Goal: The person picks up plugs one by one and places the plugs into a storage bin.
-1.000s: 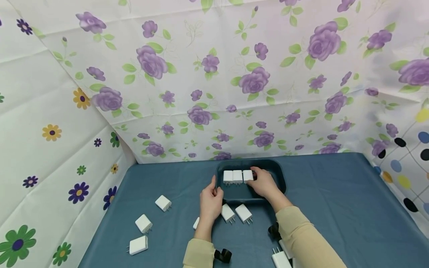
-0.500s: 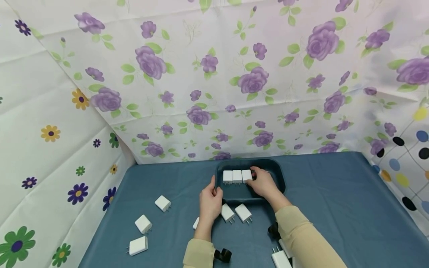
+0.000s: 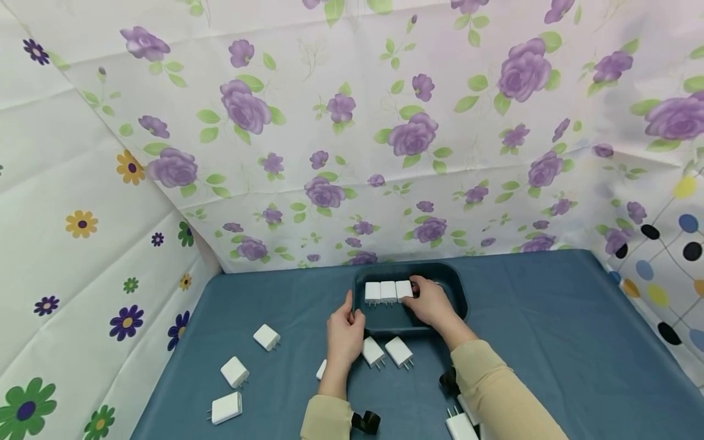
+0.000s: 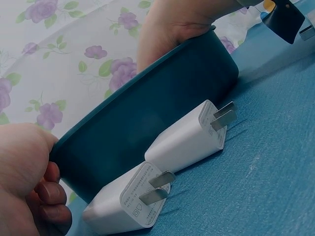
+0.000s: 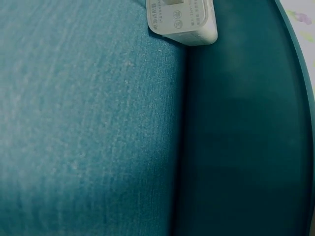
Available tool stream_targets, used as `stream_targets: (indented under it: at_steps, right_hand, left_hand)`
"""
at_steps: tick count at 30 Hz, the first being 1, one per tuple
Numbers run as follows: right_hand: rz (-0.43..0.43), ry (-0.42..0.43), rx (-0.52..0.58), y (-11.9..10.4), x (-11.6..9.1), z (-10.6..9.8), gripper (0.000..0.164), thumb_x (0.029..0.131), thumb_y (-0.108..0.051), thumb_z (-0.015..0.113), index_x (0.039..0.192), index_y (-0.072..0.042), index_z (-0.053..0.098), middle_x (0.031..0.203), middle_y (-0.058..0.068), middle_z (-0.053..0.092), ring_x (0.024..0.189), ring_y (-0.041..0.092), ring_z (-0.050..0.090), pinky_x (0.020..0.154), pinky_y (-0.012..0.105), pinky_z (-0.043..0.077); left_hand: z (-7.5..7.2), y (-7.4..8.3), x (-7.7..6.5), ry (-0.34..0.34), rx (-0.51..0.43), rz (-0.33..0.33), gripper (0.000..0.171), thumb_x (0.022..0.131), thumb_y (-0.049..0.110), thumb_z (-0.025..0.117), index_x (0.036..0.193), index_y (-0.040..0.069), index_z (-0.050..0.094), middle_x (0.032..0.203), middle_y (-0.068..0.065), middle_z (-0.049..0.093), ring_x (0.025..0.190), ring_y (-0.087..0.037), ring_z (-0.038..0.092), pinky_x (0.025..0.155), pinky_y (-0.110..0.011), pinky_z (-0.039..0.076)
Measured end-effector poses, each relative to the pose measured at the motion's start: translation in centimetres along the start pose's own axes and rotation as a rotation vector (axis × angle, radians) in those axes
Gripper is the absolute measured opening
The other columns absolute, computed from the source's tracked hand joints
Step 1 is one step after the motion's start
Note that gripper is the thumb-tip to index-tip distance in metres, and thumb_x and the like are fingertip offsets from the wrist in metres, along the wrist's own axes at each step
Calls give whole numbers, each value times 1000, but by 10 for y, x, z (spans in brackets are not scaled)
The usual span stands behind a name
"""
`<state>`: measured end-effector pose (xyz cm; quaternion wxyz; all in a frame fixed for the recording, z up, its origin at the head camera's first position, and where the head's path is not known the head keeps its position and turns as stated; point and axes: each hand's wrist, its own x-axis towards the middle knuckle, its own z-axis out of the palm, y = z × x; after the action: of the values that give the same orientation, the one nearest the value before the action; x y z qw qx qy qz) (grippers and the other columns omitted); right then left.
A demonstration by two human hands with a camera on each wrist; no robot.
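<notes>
Inside the dark blue-green tray (image 3: 385, 330), three white plug chargers stand side by side in a row near its back left. My right hand (image 3: 431, 304) reaches over the front rim and grips the rightmost charger (image 3: 404, 289) between thumb and fingers. The middle charger (image 3: 387, 291) and left charger (image 3: 372, 293) sit beside it, prongs toward me. With my left hand (image 3: 345, 333), I hold the tray's left rim; the left wrist view shows fingers curled below that edge. Two more chargers, one nearer (image 4: 125, 201) and one farther (image 4: 182, 135), lie against the tray's front wall.
On the blue tablecloth to the left lie three chargers, the closest one (image 3: 226, 407) near the front. Another charger (image 3: 321, 369) is partly hidden by the left forearm. More chargers (image 3: 461, 425) lie beside the right sleeve. A flowered curtain (image 3: 330, 153) rises behind the table.
The rightmost charger in the row has shifted slightly left, closing the narrow gap to the middle one, with the right hand on it. The left hand stays on the tray.
</notes>
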<state>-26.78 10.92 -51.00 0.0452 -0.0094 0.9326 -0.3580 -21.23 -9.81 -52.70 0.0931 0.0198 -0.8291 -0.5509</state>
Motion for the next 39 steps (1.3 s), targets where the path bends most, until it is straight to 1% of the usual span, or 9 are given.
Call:
stream_targets:
  at_steps: [3, 9, 17, 24, 30, 36, 39]
  right_hand:
    - [-3, -3, 1, 0, -1, 1, 62, 94, -28, 68, 146, -3, 45, 125, 17, 61, 110, 33, 57, 90, 52, 49]
    - [2, -3, 3, 0, -2, 0, 61, 95, -28, 67, 147, -4, 45, 124, 17, 61, 105, 31, 58, 87, 50, 50]
    - [0, -2, 0, 0, -1, 0, 61, 95, -28, 66, 147, -4, 45, 124, 17, 61, 105, 31, 59, 87, 50, 50]
    - [-6, 9, -3, 0, -1, 1, 60, 95, -27, 67, 146, -4, 46, 122, 16, 62, 104, 30, 59, 87, 50, 50]
    - [-11, 15, -4, 0, 0, 1, 59, 95, -27, 67, 146, -5, 46, 122, 16, 62, 102, 30, 59, 87, 50, 50]
    - [-10, 17, -6, 1, -1, 1, 59, 95, -28, 67, 145, -5, 47, 122, 15, 62, 101, 29, 60, 85, 49, 50]
    - [-16, 23, -7, 1, 0, 1, 59, 94, -28, 67, 145, -4, 47, 121, 15, 63, 102, 30, 60, 85, 50, 50]
  left_hand:
    - [-1, -1, -1, 1, -7, -2, 52, 99, 10, 52, 150, 10, 43, 48, 6, 33, 40, -12, 29, 44, -27, 27]
    - [-1, 0, -1, -6, -12, 2, 52, 99, 10, 52, 150, 12, 42, 47, 6, 34, 38, -11, 28, 42, -26, 26]
    - [-1, 1, -1, -11, -21, -6, 52, 99, 10, 52, 150, 12, 42, 48, 6, 34, 40, -12, 29, 43, -26, 26]
    - [-2, 2, -1, -15, -28, -8, 51, 100, 11, 51, 150, 9, 42, 48, 5, 34, 40, -13, 29, 43, -26, 25]
    - [-2, 2, 0, -11, -27, -1, 51, 99, 11, 51, 150, 12, 42, 48, 6, 34, 40, -12, 29, 44, -26, 26]
    - [-1, 1, -1, -13, -20, -5, 52, 100, 10, 52, 150, 17, 41, 48, 5, 34, 38, -9, 28, 43, -26, 26]
    - [0, 1, -1, -6, -18, -2, 52, 99, 9, 52, 150, 15, 42, 48, 5, 34, 37, -8, 28, 43, -26, 26]
